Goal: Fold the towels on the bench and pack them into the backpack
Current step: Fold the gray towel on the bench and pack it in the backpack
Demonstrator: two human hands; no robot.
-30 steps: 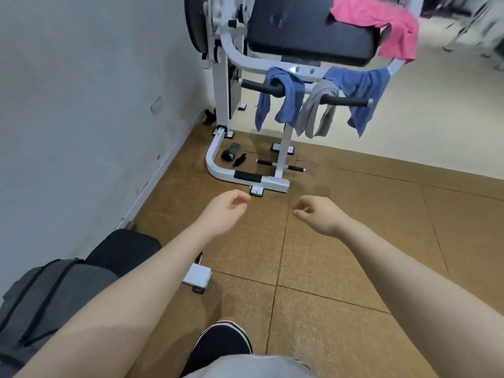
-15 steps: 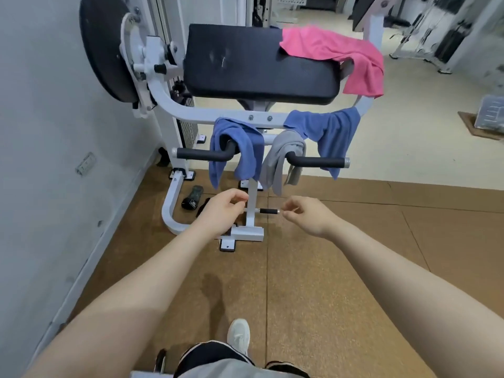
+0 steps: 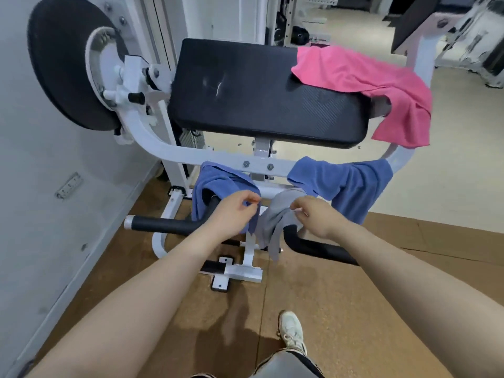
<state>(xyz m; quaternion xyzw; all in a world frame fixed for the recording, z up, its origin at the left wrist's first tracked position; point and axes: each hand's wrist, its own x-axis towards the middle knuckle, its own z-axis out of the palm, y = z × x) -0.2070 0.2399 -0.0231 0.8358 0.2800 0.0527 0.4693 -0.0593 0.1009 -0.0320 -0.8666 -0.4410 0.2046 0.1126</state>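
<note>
Both hands have reached the bench since approx. 1 s ago: left hand (image 3: pixel 231 214) pinches the blue towel (image 3: pixel 215 184), right hand (image 3: pixel 313 214) pinches the grey towel (image 3: pixel 278 216). Folding not started; backpack not visible.

Both hands (image 3: pixel 234 211) (image 3: pixel 313 216) forward, fingers curled

Single head-worn wide-angle view, looking forward and down from close above both hands onto the bench (image 3: pixel 261 94) just beyond them
</note>
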